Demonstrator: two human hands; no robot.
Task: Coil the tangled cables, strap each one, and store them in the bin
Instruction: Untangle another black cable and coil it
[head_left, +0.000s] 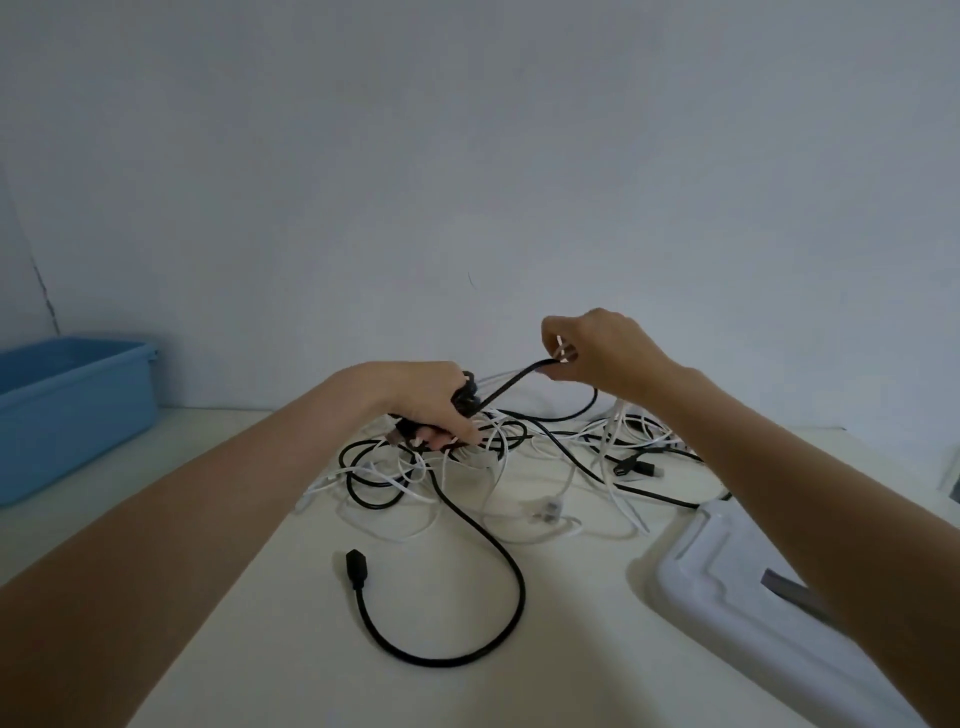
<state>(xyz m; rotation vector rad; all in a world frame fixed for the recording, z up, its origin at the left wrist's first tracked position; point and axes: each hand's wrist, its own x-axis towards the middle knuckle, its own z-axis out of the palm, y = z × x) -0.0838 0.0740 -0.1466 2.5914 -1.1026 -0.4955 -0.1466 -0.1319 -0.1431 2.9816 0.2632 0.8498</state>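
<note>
Black cable (511, 382): stretched taut between left hand (426, 402), gripping its coiled part, and right hand (597, 345), pinching its end; above tangled cables (519, 467) on surface (571, 623).

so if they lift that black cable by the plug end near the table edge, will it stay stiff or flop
Probably flop: the black cable lies in loose curves, so it bends easily. It likely drags too, since it runs into the tangle under the left hand. Its plug looks light.

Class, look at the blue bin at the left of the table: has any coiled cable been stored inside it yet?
Cannot tell: the blue bin shows only its rim and side wall, while the tangled cables lie on the table and both hands hold a black cable.
</note>
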